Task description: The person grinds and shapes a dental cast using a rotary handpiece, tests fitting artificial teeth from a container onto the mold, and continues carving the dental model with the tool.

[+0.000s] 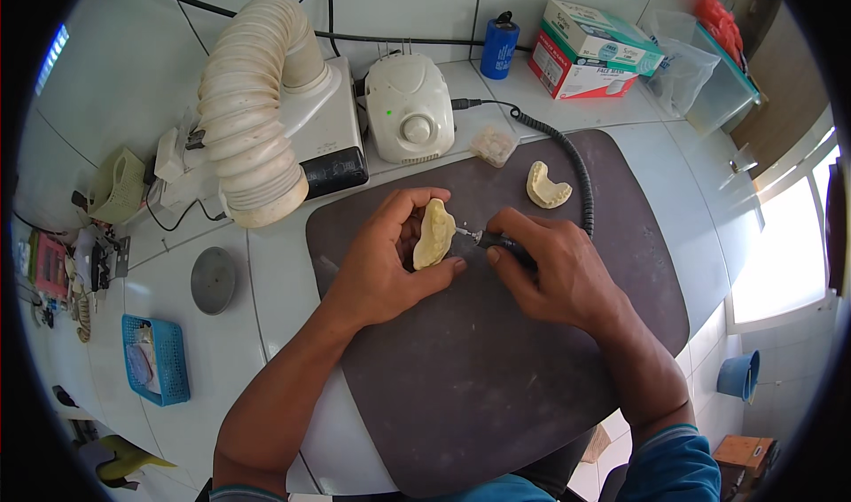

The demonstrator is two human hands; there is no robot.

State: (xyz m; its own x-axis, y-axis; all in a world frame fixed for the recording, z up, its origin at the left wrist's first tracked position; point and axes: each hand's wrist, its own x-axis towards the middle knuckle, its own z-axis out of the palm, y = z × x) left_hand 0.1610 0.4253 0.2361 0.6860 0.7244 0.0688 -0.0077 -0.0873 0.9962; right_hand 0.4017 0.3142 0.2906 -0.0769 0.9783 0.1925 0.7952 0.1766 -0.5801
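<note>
Above the dark mat [461, 369], my left hand [381, 258] grips a pale yellow dental cast [434, 236] on edge, thumb and fingers around it. My right hand [558, 267] is closed around a black rotary handpiece [507, 250] like a pen. Its thin metal bur [467, 231] points left at the cast's toothed side, touching it or very close. A second dental cast [549, 186], horseshoe-shaped, lies on the mat's far right part. From near it a coiled black cord [576, 160] runs back to the white control unit [410, 112], which has a round knob and a green light.
A ribbed suction hose [244, 103] arches down at the back left. A small clear box [494, 145] sits at the mat's far edge. Behind stand a blue cylinder [500, 48] and stacked mask boxes [589, 54]. On the left are a grey dish [213, 280] and a blue basket [182, 369].
</note>
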